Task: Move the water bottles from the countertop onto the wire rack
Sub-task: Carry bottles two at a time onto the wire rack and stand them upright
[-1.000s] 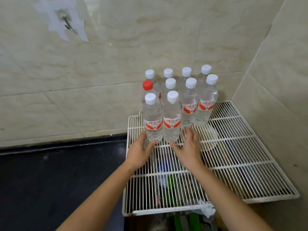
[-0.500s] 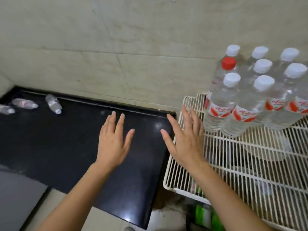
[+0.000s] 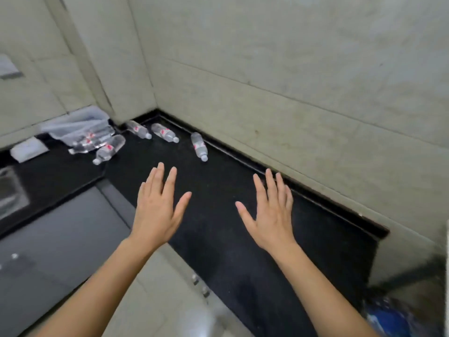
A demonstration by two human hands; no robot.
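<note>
- Pale tiled walls (image 3: 291, 69) are enclosing a black countertop (image 3: 218, 227) running into a far corner.
- Left hand (image 3: 158, 212) and right hand (image 3: 269, 220) are hovering over the countertop, fingers spread wide, gripping nothing.
- Water bottles are lying on their sides near the far corner: one (image 3: 199, 146) along the back edge, two (image 3: 164, 133) (image 3: 139, 129) beside it, another (image 3: 108, 149) by a plastic wrapper (image 3: 75, 127).

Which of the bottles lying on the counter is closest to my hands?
The lone bottle by the back wall, cap pointing toward you, right of the others; it lies nearest the left hand.
</note>
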